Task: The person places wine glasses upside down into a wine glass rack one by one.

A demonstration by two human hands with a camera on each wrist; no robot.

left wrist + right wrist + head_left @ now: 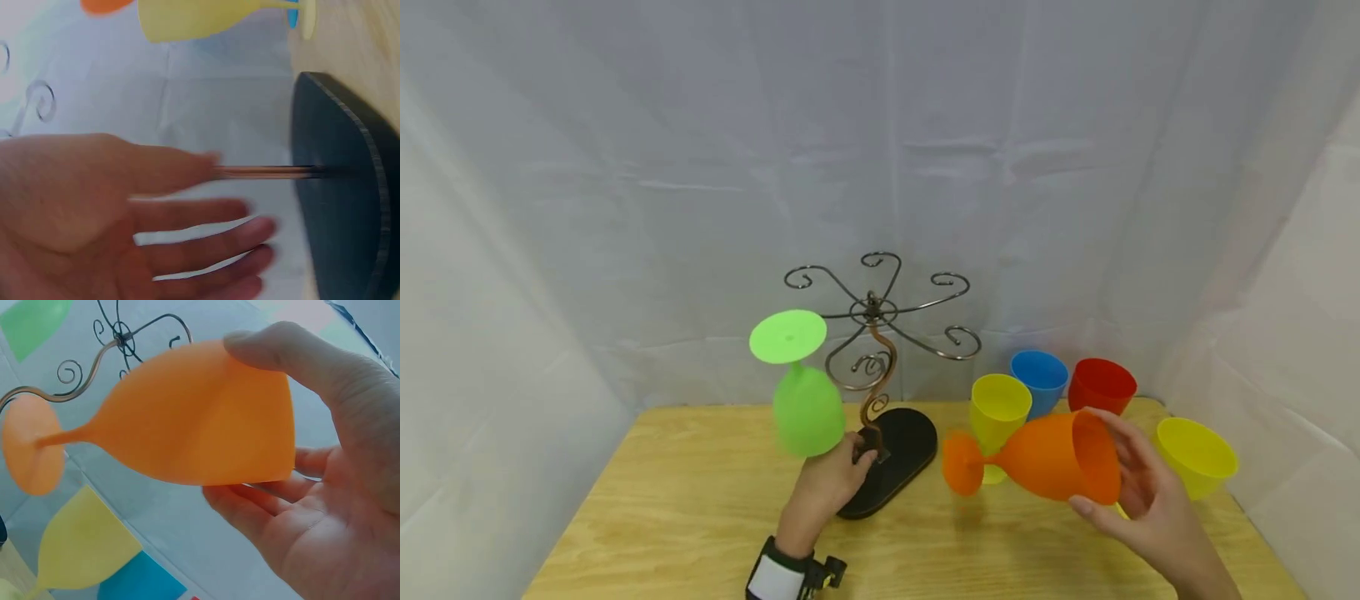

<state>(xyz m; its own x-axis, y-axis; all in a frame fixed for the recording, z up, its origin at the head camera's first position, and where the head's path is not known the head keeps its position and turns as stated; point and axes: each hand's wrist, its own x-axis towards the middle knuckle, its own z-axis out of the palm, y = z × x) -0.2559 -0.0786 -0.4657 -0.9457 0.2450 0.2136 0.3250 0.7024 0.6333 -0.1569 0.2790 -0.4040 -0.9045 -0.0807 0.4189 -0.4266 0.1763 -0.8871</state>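
Observation:
My right hand [1150, 500] holds an orange plastic goblet [1052, 458] by its bowl near the rim, thumb on one side and fingers on the other. The goblet lies sideways in the air, its foot pointing left. My left hand [831, 479] is low beside the post of a metal glass rack [883, 367]. In the left wrist view its fingers [206, 247] are spread and fairly straight, and the thumb overlaps the copper post [269, 172]; contact is unclear. A green goblet [808, 412] hangs upside down at the rack's left side.
Right of the rack stand a yellow goblet [1000, 400], a blue one [1039, 371], a red one [1101, 383] and another yellow one [1198, 458]. The rack's black base [895, 471] rests on the wooden table [662, 500]. White curtains [880, 150] surround the table.

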